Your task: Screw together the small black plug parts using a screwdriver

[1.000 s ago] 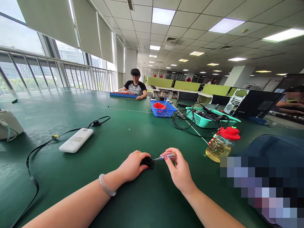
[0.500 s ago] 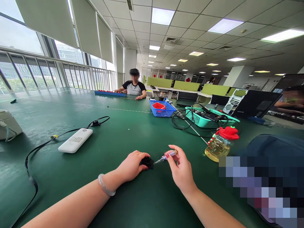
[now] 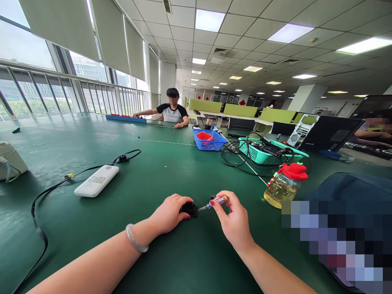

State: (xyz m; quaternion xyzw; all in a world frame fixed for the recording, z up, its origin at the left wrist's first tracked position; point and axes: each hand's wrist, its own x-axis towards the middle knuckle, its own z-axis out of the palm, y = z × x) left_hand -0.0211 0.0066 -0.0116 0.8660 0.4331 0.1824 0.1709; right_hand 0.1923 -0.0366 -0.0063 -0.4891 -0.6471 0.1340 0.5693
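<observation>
A wide dark green table [image 3: 171, 163] fills the lower half of the frame. At lower centre a small black part [image 3: 190, 209] sits on it. Left of centre lies a white slab-shaped device [image 3: 96, 181], and a black cable [image 3: 123, 158] loops past it toward the lower left. A white object [image 3: 9, 161] sits at the left edge. Right of centre stands a jar with a red lid [image 3: 283, 185]. Beyond the jar are a teal basket [image 3: 260, 157] of cables and a blue basket [image 3: 210, 145]. A dark blue bag [image 3: 352, 190] rests at the right.

Open green table [image 3: 171, 171] ahead of the hands; white power bank [image 3: 96, 181] left, jar [image 3: 284, 185] right.
</observation>
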